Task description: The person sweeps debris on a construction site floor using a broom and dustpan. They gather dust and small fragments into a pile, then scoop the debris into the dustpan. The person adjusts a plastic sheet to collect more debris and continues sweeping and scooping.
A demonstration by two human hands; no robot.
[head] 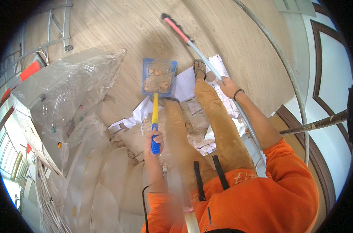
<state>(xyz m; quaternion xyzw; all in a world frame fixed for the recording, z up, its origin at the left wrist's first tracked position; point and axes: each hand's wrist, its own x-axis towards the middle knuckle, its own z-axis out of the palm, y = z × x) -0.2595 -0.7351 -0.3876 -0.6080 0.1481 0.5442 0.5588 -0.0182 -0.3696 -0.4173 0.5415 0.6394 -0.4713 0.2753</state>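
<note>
My left hand (155,139) grips the blue end of a yellow-and-blue handle (155,112). That handle belongs to a blue dustpan (146,62), which carries broken rubble and dust (158,80). In my right hand (229,87) is the grey pole of a broom (204,58). The broom's red head with dark bristles (176,29) points away from me, at the far end of the pole. Between and beside my legs, white printed sheets (185,83) lie on the wood-look floor (130,32), with dusty debris (176,125) over them.
Clear plastic sheeting (74,78) covers a bulky thing at left. Metal scaffold or ladder parts (55,29) stand at the upper left. Bundled cables (45,192) hang at lower left. A curved metal pole (281,52) and a crossing pipe (316,124) run along the right, near a panelled wall (331,58).
</note>
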